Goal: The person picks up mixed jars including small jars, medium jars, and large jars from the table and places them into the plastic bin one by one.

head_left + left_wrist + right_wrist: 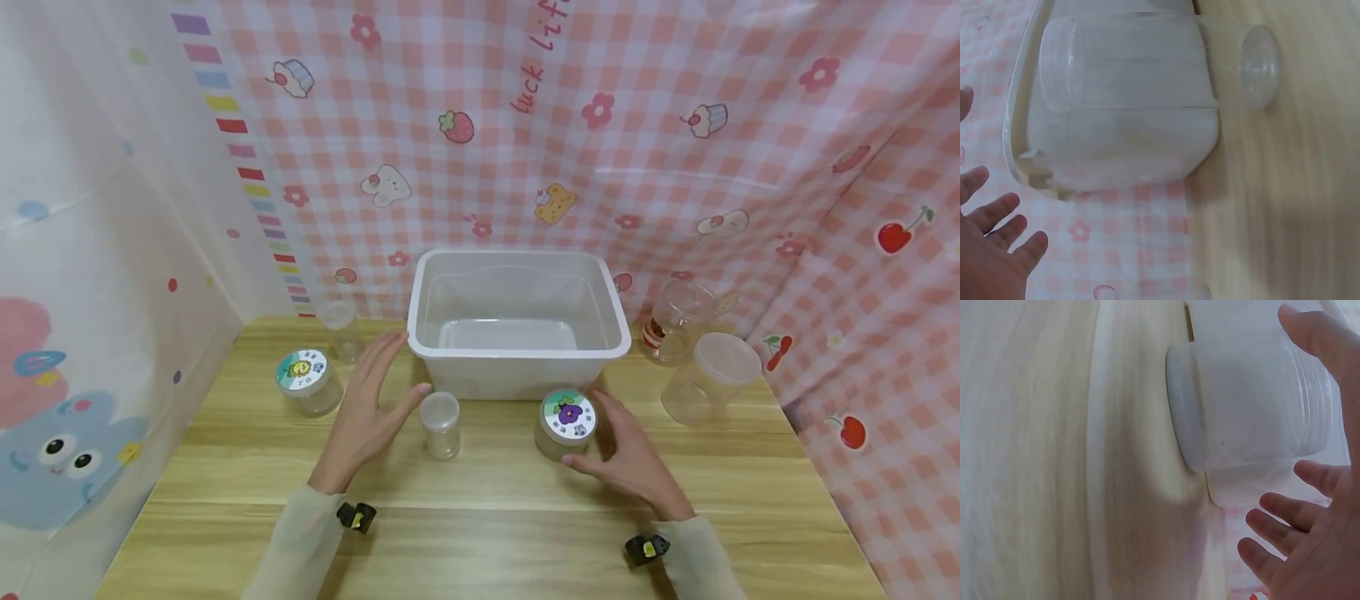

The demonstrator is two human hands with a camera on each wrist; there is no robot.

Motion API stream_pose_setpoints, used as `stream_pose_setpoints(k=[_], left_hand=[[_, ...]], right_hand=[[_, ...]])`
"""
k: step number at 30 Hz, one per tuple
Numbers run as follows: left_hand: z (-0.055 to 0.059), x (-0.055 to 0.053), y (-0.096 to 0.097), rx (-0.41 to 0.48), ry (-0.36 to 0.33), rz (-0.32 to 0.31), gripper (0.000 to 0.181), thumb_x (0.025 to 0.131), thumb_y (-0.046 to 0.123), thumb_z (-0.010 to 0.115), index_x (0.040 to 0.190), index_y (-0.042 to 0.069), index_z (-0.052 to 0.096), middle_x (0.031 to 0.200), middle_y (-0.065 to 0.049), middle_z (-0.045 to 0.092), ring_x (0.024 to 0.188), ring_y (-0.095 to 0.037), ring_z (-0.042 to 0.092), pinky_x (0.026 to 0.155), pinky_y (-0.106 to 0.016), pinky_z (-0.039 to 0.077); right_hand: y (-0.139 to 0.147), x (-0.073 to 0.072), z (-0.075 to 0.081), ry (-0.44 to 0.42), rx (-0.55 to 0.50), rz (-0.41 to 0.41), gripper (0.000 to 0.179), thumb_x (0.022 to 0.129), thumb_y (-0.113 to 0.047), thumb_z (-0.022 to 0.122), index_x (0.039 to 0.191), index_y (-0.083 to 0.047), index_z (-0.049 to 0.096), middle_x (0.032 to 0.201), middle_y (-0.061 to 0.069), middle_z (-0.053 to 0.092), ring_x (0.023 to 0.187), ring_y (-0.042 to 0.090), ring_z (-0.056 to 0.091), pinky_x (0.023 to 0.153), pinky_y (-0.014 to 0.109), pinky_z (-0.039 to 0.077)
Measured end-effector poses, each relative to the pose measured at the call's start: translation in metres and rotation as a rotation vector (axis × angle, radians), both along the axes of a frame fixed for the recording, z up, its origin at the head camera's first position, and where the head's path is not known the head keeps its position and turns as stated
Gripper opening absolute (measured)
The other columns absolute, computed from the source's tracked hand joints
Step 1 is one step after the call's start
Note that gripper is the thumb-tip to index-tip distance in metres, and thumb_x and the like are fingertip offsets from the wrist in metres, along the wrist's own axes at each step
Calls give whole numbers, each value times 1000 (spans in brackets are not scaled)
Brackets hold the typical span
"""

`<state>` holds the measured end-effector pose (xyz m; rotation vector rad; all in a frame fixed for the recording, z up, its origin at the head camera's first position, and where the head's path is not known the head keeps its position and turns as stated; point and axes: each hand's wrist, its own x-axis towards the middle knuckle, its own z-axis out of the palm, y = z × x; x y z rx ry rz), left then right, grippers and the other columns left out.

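Near the middle of the table stands a small clear plastic jar (442,429) with a translucent top. My left hand (367,425) is open just left of it, thumb tip close to its upper edge. The left wrist view shows spread fingers (1000,215) apart from the clear jar (1132,62). Farther right is a wider clear jar (567,423), its round lid printed with a purple picture on white and green. My right hand (633,458) is around its right side, thumb in front and fingers behind. Spread fingers (1279,531) and thumb flank the jar (1244,403) in the right wrist view.
Behind both jars sits a white rectangular tub (519,371). At left are a jar with a yellow-pictured lid (307,385) and a slim clear jar (347,333). Two larger clear containers, one labelled (667,333) and one plain (708,383), stand at right. A checked curtain (517,167) hangs behind.
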<state>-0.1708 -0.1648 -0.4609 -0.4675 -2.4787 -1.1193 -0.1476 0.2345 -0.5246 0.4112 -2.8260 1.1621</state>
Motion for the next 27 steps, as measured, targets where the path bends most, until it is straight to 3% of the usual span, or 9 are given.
stream_pose_setpoints(k=[10,18,27], left_hand=[[9,-19,11,22,237,-67,56,87,14,82,138,7,62,147,-16,57,146,-34,44,123,-54,35],[10,-32,17,15,302,-124,37,86,9,82,121,4,70,130,-13,67,134,-38,55,119,-49,41],[8,-38,20,26,304,-111,16,87,3,79,103,4,76,108,-9,68,109,-26,62,99,-36,55]], right_hand=[[-13,-1,-10,-1,-166,-9,100,73,-41,93,154,-16,41,150,9,55,140,33,51,118,60,37],[-19,0,-17,-58,-244,-59,93,74,-31,94,150,-21,43,147,7,58,138,26,53,120,50,37],[-21,2,-22,-109,-358,-78,93,73,-22,94,150,-17,42,146,9,56,135,21,53,112,12,37]])
